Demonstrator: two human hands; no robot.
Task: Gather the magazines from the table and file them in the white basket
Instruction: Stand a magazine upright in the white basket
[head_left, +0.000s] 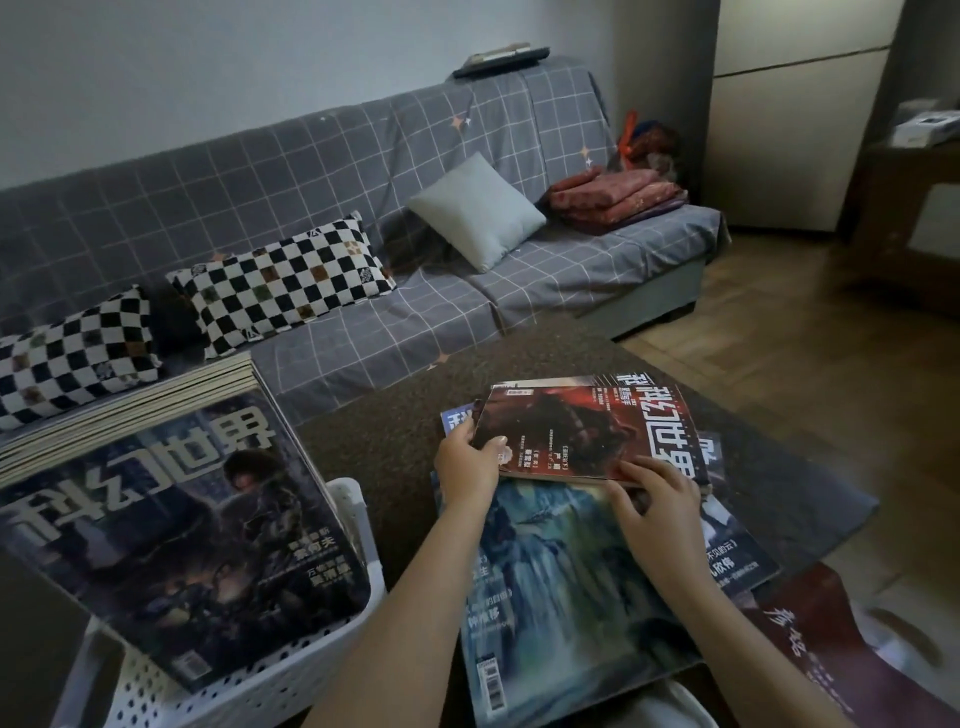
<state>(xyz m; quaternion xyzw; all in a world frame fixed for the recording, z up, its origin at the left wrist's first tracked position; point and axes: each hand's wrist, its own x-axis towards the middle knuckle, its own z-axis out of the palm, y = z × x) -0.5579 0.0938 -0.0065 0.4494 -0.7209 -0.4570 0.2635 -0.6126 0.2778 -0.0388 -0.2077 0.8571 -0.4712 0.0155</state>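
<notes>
On the dark table (395, 441) the left hand (467, 462) grips the near-left corner of a red-covered magazine (587, 431), thumb on the cover and fingers curled beneath its edge. The right hand (660, 499) rests on the near edge of the same magazine with fingers spread and bent over it; whether the fingertips hook under the edge I cannot tell. The red magazine lies on top of others: a large blue-green magazine (550, 582) lies just under it on the near side, passing beneath both forearms, and the corner of a blue one (454, 418) shows at its far left. More covers stick out to the right, under the right wrist.

At the near left stands the white basket (291, 680), its walls perforated. A stack of magazines (166, 519) leans inside it, the front cover dark blue with large white lettering.

Beyond the table runs a grey checked sofa (363, 171) with two black-and-white chequered cushions (280, 280), a plain pale cushion (478, 213) and folded red cloth (618, 192) at the far right
</notes>
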